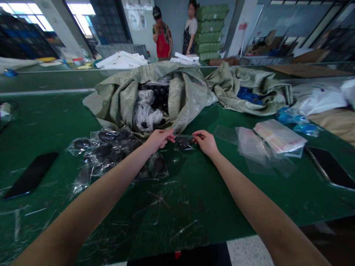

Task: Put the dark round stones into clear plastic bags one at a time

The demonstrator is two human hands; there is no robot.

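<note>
Both my hands pinch the top edge of a small clear plastic bag (184,142) holding a dark round item, just above the green table (194,192). My left hand (158,139) grips the bag's left end with closed fingers. My right hand (205,141) grips its right end. Left of the hands lies a pile of bagged dark items (111,151). Behind the hands an open grey-green woven sack (155,92) shows more dark items and crumpled clear plastic inside.
A stack of empty clear bags (277,136) lies to the right, with loose ones (257,155) beside it. Black phones rest at far left (31,173) and far right (330,168). A second sack (249,88) lies behind. Two people (162,35) stand at the back.
</note>
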